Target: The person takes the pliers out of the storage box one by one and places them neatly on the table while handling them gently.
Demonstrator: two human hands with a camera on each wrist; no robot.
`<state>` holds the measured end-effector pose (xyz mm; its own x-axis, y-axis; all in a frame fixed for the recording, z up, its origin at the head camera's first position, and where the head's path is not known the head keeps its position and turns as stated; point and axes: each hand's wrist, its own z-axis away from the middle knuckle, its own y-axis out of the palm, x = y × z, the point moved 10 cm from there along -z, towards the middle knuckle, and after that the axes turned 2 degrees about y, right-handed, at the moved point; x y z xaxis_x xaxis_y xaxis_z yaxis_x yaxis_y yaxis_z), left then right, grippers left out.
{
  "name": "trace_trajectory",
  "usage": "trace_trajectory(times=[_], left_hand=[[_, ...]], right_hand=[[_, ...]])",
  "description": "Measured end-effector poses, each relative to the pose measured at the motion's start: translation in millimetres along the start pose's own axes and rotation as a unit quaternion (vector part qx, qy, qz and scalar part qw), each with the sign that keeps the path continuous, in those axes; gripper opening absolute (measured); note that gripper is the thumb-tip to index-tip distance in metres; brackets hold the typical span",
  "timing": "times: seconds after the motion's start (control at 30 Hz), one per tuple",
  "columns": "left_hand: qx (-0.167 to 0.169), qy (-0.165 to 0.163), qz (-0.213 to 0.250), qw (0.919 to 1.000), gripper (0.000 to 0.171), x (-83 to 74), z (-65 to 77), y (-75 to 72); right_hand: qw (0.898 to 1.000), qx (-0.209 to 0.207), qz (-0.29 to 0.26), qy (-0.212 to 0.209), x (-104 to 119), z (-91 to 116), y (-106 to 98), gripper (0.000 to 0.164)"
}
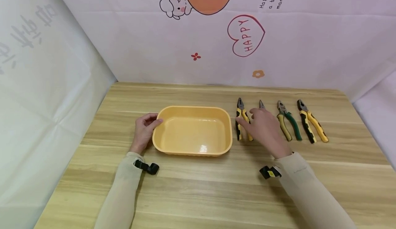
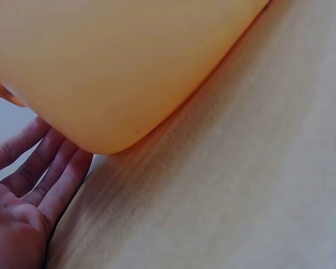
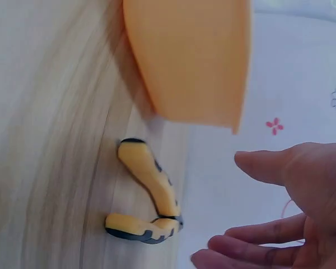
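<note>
My left hand (image 1: pixel 143 131) holds the left end of a yellow plastic basin (image 1: pixel 191 133), thumb over the rim and fingers against the outside wall. The left wrist view shows those fingers (image 2: pixel 61 174) reaching along the basin's underside corner. Over the row of pliers hovers my right hand (image 1: pixel 267 129), thumb and fingers spread and holding nothing. Nearest its thumb lie yellow-and-black combination pliers (image 1: pixel 239 119), whose handles (image 3: pixel 148 179) show in the right wrist view. Under the hand, long-nose pliers (image 1: pixel 261 103) show only their tip; their handles are hidden.
Right of my right hand lie pliers with green and olive handles (image 1: pixel 294 126), then another yellow-and-black pair (image 1: pixel 315 124). All rest on a wood-grain table (image 1: pixel 198 194). A white printed cloth (image 1: pixel 154 50) hangs behind, and another (image 1: pixel 46 102) at the left.
</note>
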<state>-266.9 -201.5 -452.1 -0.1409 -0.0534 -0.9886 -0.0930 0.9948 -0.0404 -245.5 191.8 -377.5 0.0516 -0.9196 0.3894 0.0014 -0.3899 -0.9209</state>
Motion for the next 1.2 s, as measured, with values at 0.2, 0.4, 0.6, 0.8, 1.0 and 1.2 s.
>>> trace_trajectory(times=[0.2, 0.4, 0.6, 0.8, 1.0, 1.2], left_hand=[[0.002, -0.005, -0.017, 0.9998, 0.03, -0.4, 2.9, 0.0], [0.002, -0.016, -0.026, 0.9995, 0.031, -3.8, 4.6, -0.9], [0.02, 0.006, -0.054, 0.9983, 0.035, -18.8, 4.7, 0.0], [0.04, 0.026, -0.062, 0.9969, 0.045, -32.5, 4.0, -0.3], [0.052, 0.062, -0.1, 0.9917, 0.05, -51.0, 4.5, 4.5], [0.058, 0.084, -0.153, 0.9828, 0.054, -77.3, 9.0, 12.1]], right_hand=[[0.997, -0.07, -0.018, -0.032, 8.3, 21.2, -20.0, 0.061], [0.983, -0.16, -0.027, -0.087, 9.0, 39.3, -39.9, 0.051], [0.968, -0.211, -0.042, -0.128, 1.8, 48.2, -55.4, 0.048], [0.969, -0.196, -0.058, -0.139, -3.4, 46.2, -55.5, 0.052], [0.97, -0.186, -0.05, -0.151, -4.0, 44.3, -53.6, 0.058], [0.968, -0.184, -0.042, -0.167, -4.4, 42.7, -53.6, 0.064]])
